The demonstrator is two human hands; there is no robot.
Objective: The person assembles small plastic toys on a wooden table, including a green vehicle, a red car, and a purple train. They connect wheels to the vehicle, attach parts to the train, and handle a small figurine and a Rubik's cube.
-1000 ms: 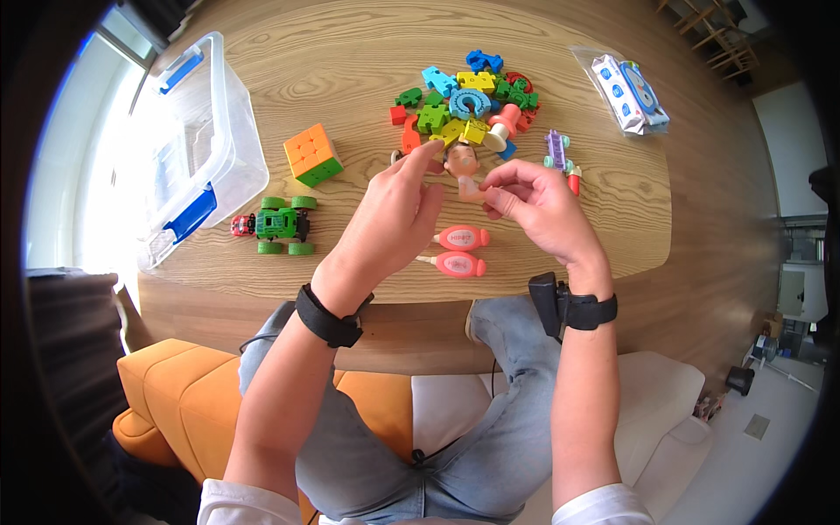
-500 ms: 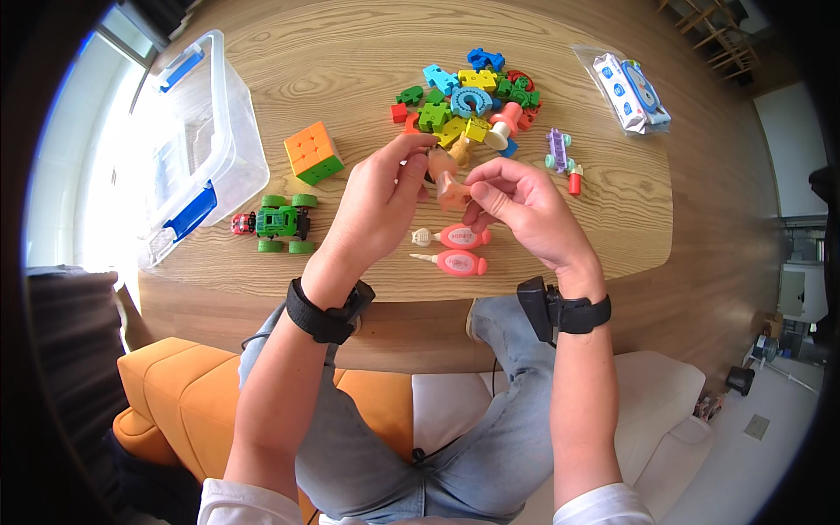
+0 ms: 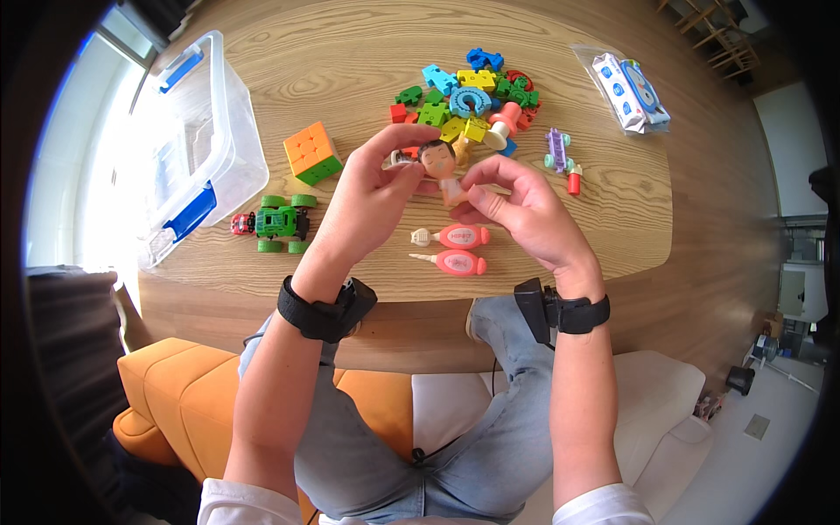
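Between my hands, above the table, is a small doll [image 3: 437,161] with dark hair, a pale body and its face turned up. My left hand [image 3: 374,188] has its fingers and thumb curled around the head from the left. With thumb and fingertips, my right hand [image 3: 535,217] pinches the lower end of the body. A small white and dark thing [image 3: 402,157] shows within the curve of my left fingers; its kind is unclear. Just below my hands lie two pink toy bottles [image 3: 461,262] with pale tips, side by side. Black straps wrap both wrists.
Beyond my hands sits a pile of coloured blocks [image 3: 471,102]. Leftward are an orange-and-green puzzle cube [image 3: 312,150], a green toy truck [image 3: 278,222] and a clear bin [image 3: 236,118]. Rightward lie a purple wheeled toy [image 3: 557,150], a small red piece [image 3: 574,180] and a wipes pack [image 3: 632,94].
The doll has turned so its face now shows upward, and its head sits clear of my left fingertips. My left hand has shifted slightly; my right hand keeps its pinch.
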